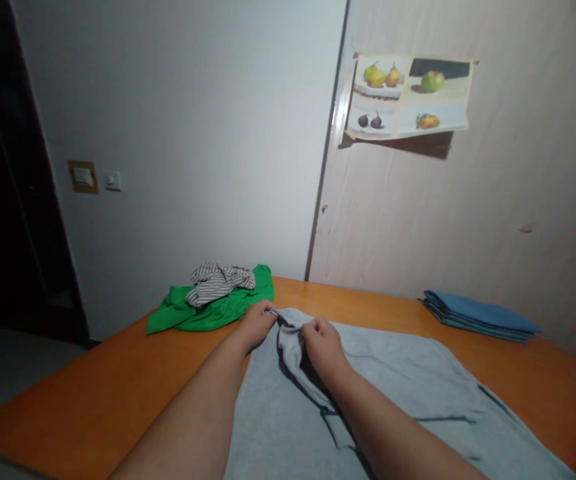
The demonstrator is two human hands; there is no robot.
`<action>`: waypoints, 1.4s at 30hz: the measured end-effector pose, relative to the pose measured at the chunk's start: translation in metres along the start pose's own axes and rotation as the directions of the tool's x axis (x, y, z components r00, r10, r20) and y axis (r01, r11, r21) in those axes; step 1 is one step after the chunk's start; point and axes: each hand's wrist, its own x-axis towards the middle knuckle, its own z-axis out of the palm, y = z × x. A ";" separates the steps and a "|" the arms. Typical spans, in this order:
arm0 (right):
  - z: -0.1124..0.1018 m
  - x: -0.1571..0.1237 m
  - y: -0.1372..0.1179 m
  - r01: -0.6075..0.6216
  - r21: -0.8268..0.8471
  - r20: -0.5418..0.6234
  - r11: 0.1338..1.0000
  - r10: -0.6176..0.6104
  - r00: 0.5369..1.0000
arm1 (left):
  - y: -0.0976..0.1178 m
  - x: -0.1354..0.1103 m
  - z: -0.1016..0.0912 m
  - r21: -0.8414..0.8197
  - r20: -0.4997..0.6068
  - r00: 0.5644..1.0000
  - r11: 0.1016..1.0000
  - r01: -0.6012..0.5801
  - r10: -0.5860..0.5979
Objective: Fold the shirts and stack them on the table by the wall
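Observation:
A light grey garment (393, 387) lies spread over an orange wooden table (118, 373). My left hand (257, 324) is closed in a pinch on the garment's far left corner. My right hand (322, 341) is closed on a raised fold of the same grey cloth just to the right, a short gap from the left hand. Both forearms reach forward from the bottom of the view and lie over the cloth.
A crumpled green garment (213, 308) with a grey striped one (218, 280) on top sits at the table's far left. A folded blue stack (481, 315) rests at the far right. Walls stand close behind, with a fruit poster (408, 97) and a light switch (112, 181).

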 end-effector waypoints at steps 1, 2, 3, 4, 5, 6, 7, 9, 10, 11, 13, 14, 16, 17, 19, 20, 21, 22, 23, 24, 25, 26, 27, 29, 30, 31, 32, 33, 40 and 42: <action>-0.002 0.002 0.003 -0.013 0.064 -0.044 0.998 0.016 0.999 | -0.002 0.001 0.001 0.003 -0.004 1.000 1.000 0.007 -0.006; -0.003 0.003 0.004 -0.022 0.108 -0.068 0.994 0.029 0.997 | -0.003 0.001 0.002 0.004 -0.005 1.000 1.000 0.010 -0.010; -0.003 0.003 0.005 -0.026 0.137 -0.075 0.990 0.037 0.997 | -0.003 0.001 0.002 0.002 -0.004 1.000 1.000 0.009 -0.009; -0.003 0.003 0.006 -0.024 0.155 -0.071 0.988 0.035 0.997 | -0.003 0.000 0.003 -0.003 -0.001 1.000 1.000 0.006 -0.006; -0.002 0.003 0.006 -0.013 0.169 -0.058 0.986 0.023 0.998 | -0.002 0.000 0.004 -0.011 0.003 1.000 1.000 0.001 -0.001; 0.000 0.002 0.007 0.006 0.180 -0.043 0.984 0.002 0.999 | -0.001 0.000 0.004 -0.021 0.009 1.000 1.000 -0.006 0.006; 0.002 0.002 0.008 0.028 0.193 -0.027 0.981 -0.023 0.999 | 0.000 -0.001 0.004 -0.030 0.017 1.000 0.999 -0.014 0.014; 0.008 0.000 0.010 0.073 0.232 -0.006 0.970 -0.073 0.997 | 0.001 0.000 0.003 -0.037 0.028 0.999 0.999 -0.027 0.028; 0.012 -0.002 0.011 0.095 0.255 0.008 0.962 -0.100 0.995 | 0.001 0.001 0.003 -0.032 0.027 0.999 0.999 -0.029 0.030; 0.015 -0.003 0.011 0.118 0.272 0.030 0.955 -0.130 0.991 | 0.000 0.001 0.002 -0.020 0.018 0.999 0.999 -0.027 0.028; 0.020 -0.007 0.011 0.162 0.265 0.112 0.951 -0.197 0.974 | -0.003 0.003 0.000 0.021 -0.018 1.000 1.000 -0.009 0.010; 0.021 -0.009 0.011 0.188 0.239 0.171 0.953 -0.232 0.958 | -0.005 0.004 -0.001 0.047 -0.042 0.999 0.999 0.004 -0.002; 0.022 -0.012 0.009 0.257 0.162 0.285 0.953 -0.295 0.912 | -0.009 0.004 -0.003 0.097 -0.086 0.996 0.995 0.033 -0.025; 0.022 -0.014 0.008 0.297 0.126 0.327 0.947 -0.322 0.888 | -0.010 0.004 -0.004 0.118 -0.101 0.994 0.992 0.047 -0.035; 0.020 -0.015 0.006 0.362 0.075 0.380 0.929 -0.362 0.851 | -0.010 0.004 -0.005 0.140 -0.110 0.993 0.988 0.067 -0.052; 0.019 -0.015 0.004 0.381 0.057 0.398 0.923 -0.371 0.839 | -0.010 0.004 -0.006 0.141 -0.108 0.992 0.987 0.076 -0.062; 0.018 -0.015 0.004 0.392 0.038 0.409 0.919 -0.372 0.833 | -0.008 0.004 -0.006 0.134 -0.106 0.992 0.987 0.086 -0.072; 0.017 -0.015 0.003 0.399 0.018 0.419 0.917 -0.369 0.830 | -0.007 0.003 -0.007 0.122 -0.109 0.990 0.988 0.097 -0.084; 0.017 -0.015 0.002 0.407 -0.002 0.427 0.914 -0.367 0.827 | -0.005 0.003 -0.008 0.107 -0.119 0.988 0.988 0.110 -0.097; 0.015 -0.015 0.001 0.417 -0.020 0.433 0.909 -0.368 0.823 | -0.003 0.002 -0.010 0.091 -0.135 0.985 0.988 0.124 -0.111; 0.014 -0.016 0.000 0.426 -0.034 0.438 0.904 -0.370 0.819 | -0.002 0.002 -0.012 0.077 -0.151 0.981 0.988 0.137 -0.125; 0.013 -0.016 -0.002 0.435 -0.045 0.442 0.899 -0.372 0.816 | 0.000 0.001 -0.014 0.067 -0.162 0.977 0.987 0.148 -0.135; 0.012 -0.017 -0.003 0.444 -0.054 0.448 0.894 -0.376 0.811 | 0.001 0.000 -0.016 0.061 -0.164 0.976 0.986 0.152 -0.141; 0.010 -0.019 -0.006 0.461 -0.073 0.456 0.884 -0.381 0.804 | 0.004 -0.002 -0.018 0.064 -0.132 0.982 0.987 0.145 -0.136; 0.009 -0.020 -0.008 0.470 -0.085 0.461 0.879 -0.383 0.800 | 0.005 -0.002 -0.019 0.071 -0.104 0.986 0.988 0.137 -0.129; 0.008 -0.021 -0.009 0.479 -0.098 0.467 0.872 -0.385 0.796 | 0.006 -0.003 -0.018 0.082 -0.074 0.990 0.988 0.129 -0.123; 0.007 -0.022 -0.010 0.487 -0.110 0.473 0.866 -0.386 0.792 | 0.007 -0.003 -0.017 0.095 -0.046 0.992 0.988 0.123 -0.119; 0.007 -0.023 -0.010 0.492 -0.115 0.476 0.863 -0.387 0.790 | 0.007 -0.004 -0.016 0.110 -0.024 0.993 0.987 0.121 -0.119; 0.004 -0.022 -0.014 0.271 -0.119 0.219 0.955 -0.241 0.946 | 0.003 -0.001 -0.006 0.206 -0.016 0.993 0.971 0.120 -0.119; 0.000 -0.023 -0.018 0.244 -0.214 0.211 0.946 -0.199 0.957 | 0.002 0.000 -0.006 0.242 -0.020 0.993 0.963 0.116 -0.115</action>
